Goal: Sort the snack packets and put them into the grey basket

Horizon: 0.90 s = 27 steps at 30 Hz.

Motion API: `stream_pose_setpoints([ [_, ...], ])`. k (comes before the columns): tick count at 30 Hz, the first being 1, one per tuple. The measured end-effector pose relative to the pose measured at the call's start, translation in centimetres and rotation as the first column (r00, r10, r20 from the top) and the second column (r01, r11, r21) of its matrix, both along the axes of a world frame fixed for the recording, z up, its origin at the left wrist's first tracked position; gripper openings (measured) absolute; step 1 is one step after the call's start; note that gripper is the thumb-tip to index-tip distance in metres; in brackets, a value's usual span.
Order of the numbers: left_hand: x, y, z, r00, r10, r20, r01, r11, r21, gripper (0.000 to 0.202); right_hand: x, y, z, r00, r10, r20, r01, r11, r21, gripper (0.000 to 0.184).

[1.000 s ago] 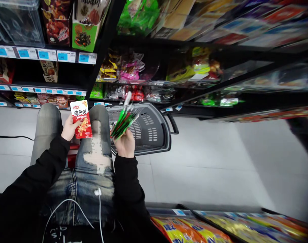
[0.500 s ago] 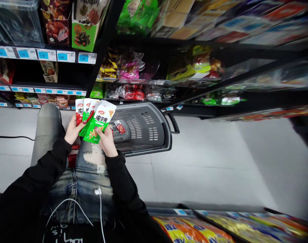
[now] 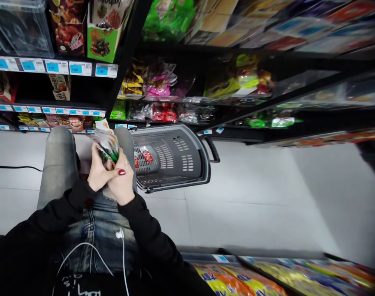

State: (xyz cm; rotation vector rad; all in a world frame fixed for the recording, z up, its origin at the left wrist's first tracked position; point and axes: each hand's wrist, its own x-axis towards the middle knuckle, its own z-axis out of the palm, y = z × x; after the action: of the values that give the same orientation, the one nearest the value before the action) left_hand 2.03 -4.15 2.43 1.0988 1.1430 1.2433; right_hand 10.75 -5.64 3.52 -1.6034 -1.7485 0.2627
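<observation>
Between my knees, both hands are closed round a bunch of snack packets (image 3: 106, 139), white with green and red, tilted upright and blurred at the top. My left hand (image 3: 97, 170) grips the bunch from the left, its thumb reaching across to my right hand. My right hand (image 3: 122, 181) wraps the right side, and the two hands touch. One red-nailed finger shows over the back of the right hand. Just right of my knee, a grey shopping basket (image 3: 175, 181) rests on the floor with red-and-white packets (image 3: 147, 154) in it.
Black shelves with snack bags (image 3: 164, 112) and boxes (image 3: 102, 37) rise in front. Blue-and-white price tags (image 3: 80, 68) line their edges. Behind on the right are shelves of orange and yellow bags (image 3: 233, 279). A white earphone cord (image 3: 123, 250) hangs over my lap.
The packets were fanned out with their fronts showing; now they are gathered into an upright bunch. My hands have come together and moved slightly lower. The basket stays put.
</observation>
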Motion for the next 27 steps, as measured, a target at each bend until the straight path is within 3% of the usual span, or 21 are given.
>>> stream_pose_setpoints([
  [2, -0.1, -0.1, 0.1, 0.973, -0.017, 0.23, 0.03, 0.998, -0.052, 0.094, -0.7, -0.6, 0.7, 0.985, 0.044, 0.167, -0.06, 0.994, 0.088, 0.039],
  [4, -0.5, -0.2, 0.3, 0.93, -0.008, 0.366, 0.046, 0.994, -0.096, 0.074, -1.3, -1.1, 1.5, 0.963, 0.072, 0.259, -0.106, 0.987, 0.119, 0.042],
  [8, -1.7, 0.2, 0.9, 0.844, 0.107, 0.525, 0.048, 0.961, -0.274, 0.042, -1.7, -1.8, 3.2, 0.968, 0.121, 0.222, -0.134, 0.99, 0.045, 0.054],
  [10, -2.2, 0.6, 1.1, 0.812, 0.169, 0.559, 0.056, 0.93, -0.363, 0.034, -1.3, -1.6, 3.7, 0.978, 0.165, 0.129, -0.166, 0.986, 0.001, 0.056],
  [12, -2.6, 1.1, 1.2, 0.803, 0.203, 0.561, 0.057, 0.91, -0.41, 0.029, -0.6, -1.1, 3.7, 0.984, 0.172, -0.052, -0.174, 0.984, -0.03, 0.038],
  [14, -2.6, 1.4, 1.2, 0.81, 0.197, 0.553, 0.071, 0.902, -0.426, 0.028, 0.2, -0.4, 3.5, 0.945, 0.119, -0.306, -0.152, 0.985, -0.087, 0.02],
  [16, -2.5, 1.4, 1.3, 0.813, 0.159, 0.56, 0.113, 0.9, -0.42, 0.029, 1.1, 0.3, 3.0, 0.876, 0.019, -0.481, -0.1, 0.984, -0.145, 0.016],
  [20, -2.2, 1.0, 1.5, 0.781, 0.123, 0.612, 0.181, 0.894, -0.41, 0.033, 1.9, 1.1, 2.1, 0.85, -0.206, -0.484, 0.139, 0.975, -0.171, 0.055],
  [22, -2.1, 1.0, 1.7, 0.759, 0.132, 0.638, 0.199, 0.885, -0.42, 0.035, 1.9, 1.2, 1.5, 0.781, -0.23, -0.58, 0.086, 0.96, -0.266, 0.062],
  [25, -2.0, 1.1, 1.7, 0.77, 0.141, 0.622, 0.231, 0.848, -0.478, 0.033, 2.0, 1.4, 0.4, 0.6, -0.213, -0.771, -0.126, 0.927, -0.353, 0.043],
  [27, -2.0, 1.3, 1.6, 0.81, 0.145, 0.569, 0.228, 0.815, -0.533, 0.03, 2.1, 1.6, -0.2, 0.534, -0.231, -0.813, -0.108, 0.936, -0.336, 0.034],
])
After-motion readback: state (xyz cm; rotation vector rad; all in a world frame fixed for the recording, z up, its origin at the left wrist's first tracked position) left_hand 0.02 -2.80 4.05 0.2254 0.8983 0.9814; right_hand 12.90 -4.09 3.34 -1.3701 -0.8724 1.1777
